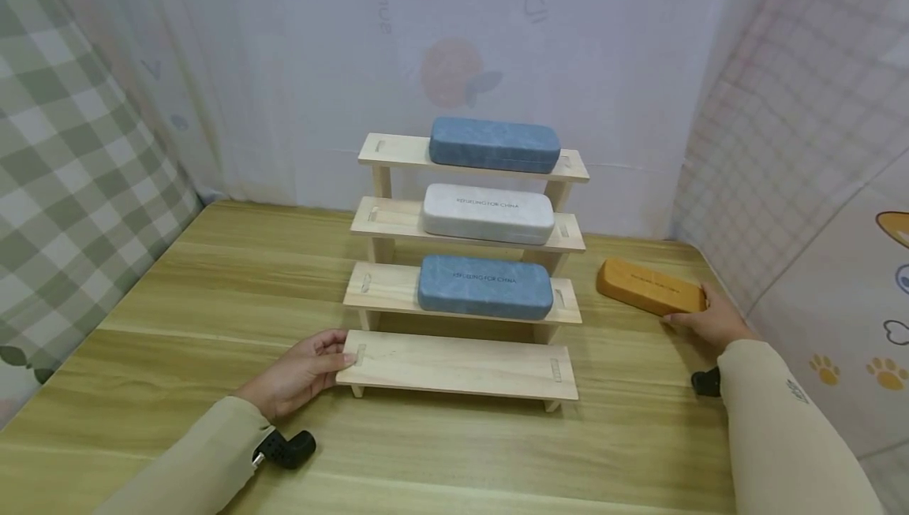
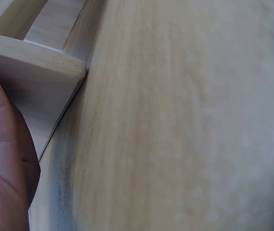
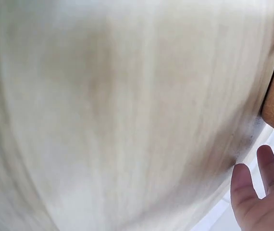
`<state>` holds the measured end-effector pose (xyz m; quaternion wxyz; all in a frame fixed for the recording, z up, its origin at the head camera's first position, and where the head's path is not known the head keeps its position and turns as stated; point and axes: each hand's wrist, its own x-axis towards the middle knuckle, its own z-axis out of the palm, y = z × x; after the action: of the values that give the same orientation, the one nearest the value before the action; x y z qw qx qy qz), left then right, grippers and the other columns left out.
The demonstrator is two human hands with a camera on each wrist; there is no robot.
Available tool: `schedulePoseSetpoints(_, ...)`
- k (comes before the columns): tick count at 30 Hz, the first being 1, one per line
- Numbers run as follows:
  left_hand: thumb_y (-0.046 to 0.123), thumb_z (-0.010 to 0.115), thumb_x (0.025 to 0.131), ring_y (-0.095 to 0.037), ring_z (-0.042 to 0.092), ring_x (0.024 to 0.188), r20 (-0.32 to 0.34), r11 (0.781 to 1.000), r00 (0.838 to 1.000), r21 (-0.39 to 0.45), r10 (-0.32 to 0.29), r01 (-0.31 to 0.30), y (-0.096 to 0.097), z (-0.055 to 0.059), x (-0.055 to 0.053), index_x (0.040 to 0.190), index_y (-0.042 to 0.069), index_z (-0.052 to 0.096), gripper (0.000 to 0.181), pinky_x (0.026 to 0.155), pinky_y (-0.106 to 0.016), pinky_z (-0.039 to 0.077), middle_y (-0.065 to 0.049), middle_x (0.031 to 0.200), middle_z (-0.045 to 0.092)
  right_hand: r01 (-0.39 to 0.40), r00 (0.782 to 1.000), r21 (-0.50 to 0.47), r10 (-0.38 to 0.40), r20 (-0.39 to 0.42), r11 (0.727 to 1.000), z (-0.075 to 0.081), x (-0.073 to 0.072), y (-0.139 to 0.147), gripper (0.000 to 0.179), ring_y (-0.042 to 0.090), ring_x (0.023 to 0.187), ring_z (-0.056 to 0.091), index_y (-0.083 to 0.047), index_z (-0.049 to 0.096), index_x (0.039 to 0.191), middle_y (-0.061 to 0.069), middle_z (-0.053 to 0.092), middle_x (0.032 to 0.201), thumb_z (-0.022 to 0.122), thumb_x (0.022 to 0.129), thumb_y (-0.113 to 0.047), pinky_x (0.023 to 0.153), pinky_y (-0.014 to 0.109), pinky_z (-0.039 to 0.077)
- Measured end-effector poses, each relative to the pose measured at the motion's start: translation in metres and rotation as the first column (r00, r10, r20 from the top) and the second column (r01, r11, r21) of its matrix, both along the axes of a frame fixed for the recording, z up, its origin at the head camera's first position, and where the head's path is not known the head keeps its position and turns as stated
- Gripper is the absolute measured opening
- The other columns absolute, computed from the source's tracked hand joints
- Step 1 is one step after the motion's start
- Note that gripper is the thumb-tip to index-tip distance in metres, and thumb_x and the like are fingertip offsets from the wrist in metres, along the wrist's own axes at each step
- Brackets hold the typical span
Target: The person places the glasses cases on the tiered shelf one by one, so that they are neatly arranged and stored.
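My left hand (image 1: 305,369) pinches the left end of the bottom step of a pale wooden display rack (image 1: 454,365), thumb on its top face. In the left wrist view a rounded board end (image 2: 36,57) meets the fingers. Blue, white and blue glasses cases rest on the upper steps: the top blue case (image 1: 495,144), the white case (image 1: 488,214) and the lower blue case (image 1: 485,286). At the right, my right hand (image 1: 713,322) is at the near end of an orange glasses case (image 1: 646,286) lying on the table. Its fingers look spread beside the case in the right wrist view.
The wood-grain table (image 1: 234,294) extends on both sides of the rack. A white printed cloth (image 1: 298,89) hangs behind it. Green checked fabric (image 1: 64,144) borders the left, and a patterned cloth (image 1: 817,278) stands close to the right arm.
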<state>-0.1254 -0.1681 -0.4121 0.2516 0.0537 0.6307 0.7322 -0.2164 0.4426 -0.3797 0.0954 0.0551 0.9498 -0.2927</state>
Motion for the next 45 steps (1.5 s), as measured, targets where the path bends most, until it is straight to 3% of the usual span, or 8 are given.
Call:
schedulePoseSetpoints(7,0.005,0.053,0.097,-0.010,0.058,0.099,-0.001,1.000,1.000,0.005,-0.001,0.001,0.000,0.001,0.000,0.142,-0.018,0.015,0.063,0.087,-0.023,0.051,-0.006,0.112,0.055,0.030,0.999,-0.004,-0.030,0.032,1.000,0.001,0.000,0.000,0.110,0.065,0.128,0.010,0.016,-0.012,0.143,0.050,0.002,0.141,0.066,0.088,-0.040,0.106,0.070,0.015)
schedulePoseSetpoints(15,0.005,0.054,0.096,-0.011,0.059,0.099,0.000,1.000,1.000,0.013,-0.001,0.001,0.001,0.001,-0.001,0.141,-0.017,0.017,0.063,0.087,-0.023,0.052,-0.006,0.111,0.055,0.068,0.996,-0.028,-0.069,-0.050,0.997,-0.006,0.002,0.002,0.097,0.057,0.123,0.029,0.019,0.011,0.143,0.046,0.021,0.138,0.069,0.088,-0.035,0.102,0.065,0.028)
schedulePoseSetpoints(28,0.005,0.054,0.096,-0.011,0.058,0.101,0.002,1.000,1.000,-0.003,0.003,-0.003,0.001,0.001,-0.002,0.142,-0.017,0.016,0.063,0.088,-0.025,0.051,-0.007,0.114,0.054,0.082,0.994,-0.048,-0.086,-0.073,0.995,-0.004,0.006,0.005,0.098,0.050,0.113,0.041,0.019,0.019,0.141,0.040,0.033,0.132,0.070,0.086,-0.045,0.093,0.058,0.038)
schedulePoseSetpoints(33,0.005,0.053,0.096,-0.011,0.058,0.101,0.008,1.000,1.000,-0.003,0.003,-0.003,0.001,0.001,-0.002,0.142,-0.017,0.015,0.064,0.088,-0.025,0.051,-0.008,0.115,0.054,0.080,0.993,-0.062,-0.085,-0.079,0.995,-0.004,0.007,0.003,0.092,0.045,0.107,0.046,0.018,0.026,0.137,0.036,0.040,0.125,0.070,0.085,-0.044,0.084,0.047,0.042)
schedulePoseSetpoints(40,0.004,0.052,0.097,-0.011,0.058,0.101,0.009,1.000,1.000,0.005,-0.003,0.003,0.002,-0.002,-0.001,0.143,-0.016,0.014,0.063,0.088,-0.025,0.051,-0.007,0.115,0.054,0.062,0.997,-0.074,-0.065,-0.045,0.995,-0.003,0.010,0.003,0.099,0.050,0.116,0.041,0.019,0.014,0.143,0.041,0.031,0.135,0.067,0.088,-0.045,0.092,0.056,0.040)
schedulePoseSetpoints(45,0.005,0.053,0.097,-0.011,0.058,0.101,0.006,1.000,1.000,0.003,-0.005,0.005,0.002,-0.002,-0.001,0.143,-0.016,0.014,0.063,0.088,-0.025,0.051,-0.008,0.116,0.054,0.061,0.997,-0.110,-0.066,-0.036,0.992,0.000,0.012,0.001,0.102,0.049,0.119,0.038,0.018,0.009,0.145,0.041,0.028,0.138,0.068,0.088,-0.042,0.092,0.054,0.039)
